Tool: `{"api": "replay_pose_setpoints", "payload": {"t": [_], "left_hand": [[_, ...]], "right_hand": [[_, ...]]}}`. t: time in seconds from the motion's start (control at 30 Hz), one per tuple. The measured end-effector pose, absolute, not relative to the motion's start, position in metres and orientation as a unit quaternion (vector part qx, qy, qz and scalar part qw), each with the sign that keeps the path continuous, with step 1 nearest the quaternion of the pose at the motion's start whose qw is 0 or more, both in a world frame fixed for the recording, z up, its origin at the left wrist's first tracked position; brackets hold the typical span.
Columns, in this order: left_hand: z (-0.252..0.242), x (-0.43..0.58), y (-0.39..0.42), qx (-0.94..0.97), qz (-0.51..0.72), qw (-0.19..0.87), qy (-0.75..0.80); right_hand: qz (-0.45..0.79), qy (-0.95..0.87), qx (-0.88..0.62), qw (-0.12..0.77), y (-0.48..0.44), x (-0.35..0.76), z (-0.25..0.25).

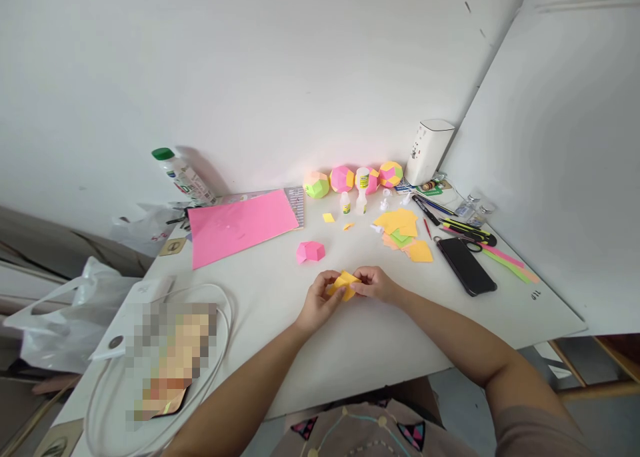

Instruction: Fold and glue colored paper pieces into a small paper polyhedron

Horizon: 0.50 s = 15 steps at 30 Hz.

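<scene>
A folded yellow paper piece (pixel 345 283) is held between my two hands, low over the white table. My left hand (pixel 323 298) pinches its left side, thumb in front. On its right side the thumb and fingers of my right hand (pixel 374 284) are closed. My fingers partly hide its shape. Just beyond my left hand lies a folded pink paper piece (pixel 311 251). Farther back are a small yellow paper square (pixel 328 217), a yellow scrap (pixel 349 226) and small glue bottles (pixel 345 204). A pile of yellow, green and peach paper cutouts (pixel 401 232) lies beyond my right hand.
Several coloured paper balls (pixel 342 178) line the wall beside a white holder (pixel 429 152). Pink sheet (pixel 243 227) and white bottle (pixel 185 177) are at left. A black phone (pixel 466 265), cutters (pixel 470 232) and paper strips lie right. A white cable (pixel 227 310) loops around a blurred device.
</scene>
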<state>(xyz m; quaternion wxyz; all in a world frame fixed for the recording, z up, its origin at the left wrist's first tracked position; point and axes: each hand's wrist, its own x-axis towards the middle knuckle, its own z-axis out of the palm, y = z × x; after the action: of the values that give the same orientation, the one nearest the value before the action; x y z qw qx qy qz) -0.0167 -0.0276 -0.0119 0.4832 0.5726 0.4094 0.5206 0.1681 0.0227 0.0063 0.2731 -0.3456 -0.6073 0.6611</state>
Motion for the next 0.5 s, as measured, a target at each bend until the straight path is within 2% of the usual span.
{"api": "replay_pose_setpoints", "payload": {"t": [0.13, 0.23, 0.37, 0.5], "left_hand": [[-0.0143, -0.0179, -0.0271, 0.678, 0.497, 0.376, 0.390], [-0.0131, -0.0188, -0.0267, 0.691, 0.503, 0.334, 0.398], [-0.0129, -0.0203, -0.0270, 0.658, 0.504, 0.363, 0.425], [-0.0180, -0.0212, -0.0262, 0.567, 0.510, 0.456, 0.458]], "right_hand": [[0.649, -0.620, -0.346, 0.273, 0.0219, 0.1679, 0.0030], [0.654, -0.616, -0.336, 0.284, 0.0218, 0.1673, 0.0027], [0.657, -0.601, -0.343, 0.298, 0.0220, 0.1662, 0.0065], [0.649, -0.582, -0.376, 0.314, 0.0231, 0.1656, 0.0095]]}}
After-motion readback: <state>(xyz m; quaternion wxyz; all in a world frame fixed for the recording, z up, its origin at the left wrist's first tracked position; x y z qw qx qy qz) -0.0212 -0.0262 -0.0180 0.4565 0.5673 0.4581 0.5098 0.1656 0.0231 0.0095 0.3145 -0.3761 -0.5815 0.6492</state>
